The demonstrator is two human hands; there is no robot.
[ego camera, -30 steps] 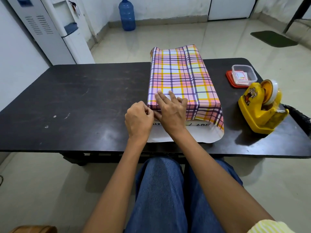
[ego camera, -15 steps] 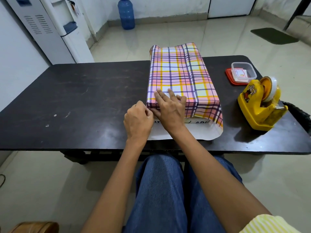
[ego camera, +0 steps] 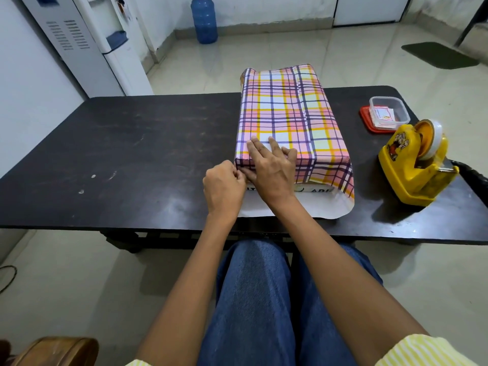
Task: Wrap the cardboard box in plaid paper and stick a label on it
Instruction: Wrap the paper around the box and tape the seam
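Two hands work at the near left corner of the box [ego camera: 315, 190], which sits on the right half of the black bench [ego camera: 132, 154]. Plaid paper [ego camera: 285, 114] covers the top and the left side of the box. At the near end the paper hangs part way down, and a strip of the box with letters on it peeks out under it. More of the paper lies flat on the bench in front of the box, white side up, and reaches close to the bench edge.

The left hand [ego camera: 224, 188] has its fingers curled and pinches the paper right at the corner. The right hand [ego camera: 272, 175] lies flat on top of the box with straight fingers and presses the paper down. The two hands are very close together.

A yellow tape holder [ego camera: 414, 167] with a roll of tape stands on the bench to the right of the box, apart from it. Behind it sits a clear tub [ego camera: 389, 112] on a red lid [ego camera: 365, 120], with small cards [ego camera: 383, 116] inside.

Blue jeans [ego camera: 253, 299] show below the bench edge. On the floor far back stands a blue water bottle [ego camera: 203, 19], and a dark mat [ego camera: 438, 55] lies off to the right
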